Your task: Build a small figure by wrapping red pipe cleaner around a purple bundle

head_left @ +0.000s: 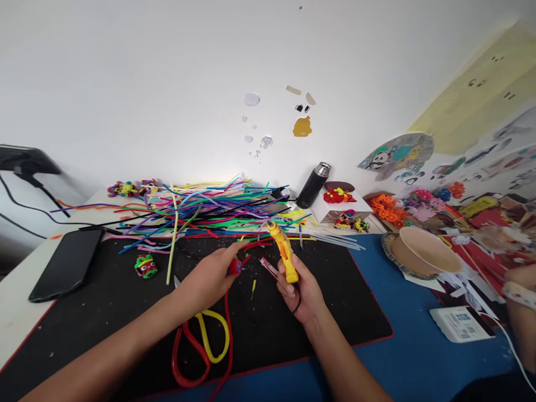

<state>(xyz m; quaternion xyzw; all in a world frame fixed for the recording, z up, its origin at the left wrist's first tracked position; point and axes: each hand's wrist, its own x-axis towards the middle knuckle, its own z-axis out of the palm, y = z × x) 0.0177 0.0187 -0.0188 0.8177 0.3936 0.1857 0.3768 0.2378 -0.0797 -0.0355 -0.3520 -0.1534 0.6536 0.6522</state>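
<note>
My left hand (211, 273) is closed on a small red and blue pipe-cleaner piece (235, 267), mostly hidden by the fingers. A red pipe cleaner (228, 329) trails down below it. My right hand (305, 293) grips a yellow hot glue gun (285, 254), its nozzle pointing up and away from me. Beneath my left forearm lie scissors (189, 360) with red and yellow handles. A slim red-and-clear item (268, 267) rests beside the glue gun. Left of my left hand sits a small green and red pipe-cleaner head (146, 266) with eyes.
Many colourful pipe cleaners (201, 204) are piled along the wall on the black mat (335, 312). A phone (67, 265) lies at left. A black thermos (313, 187) stands behind. At right are a bowl (431, 251), a white box (460, 324) and another person's arm (521, 296).
</note>
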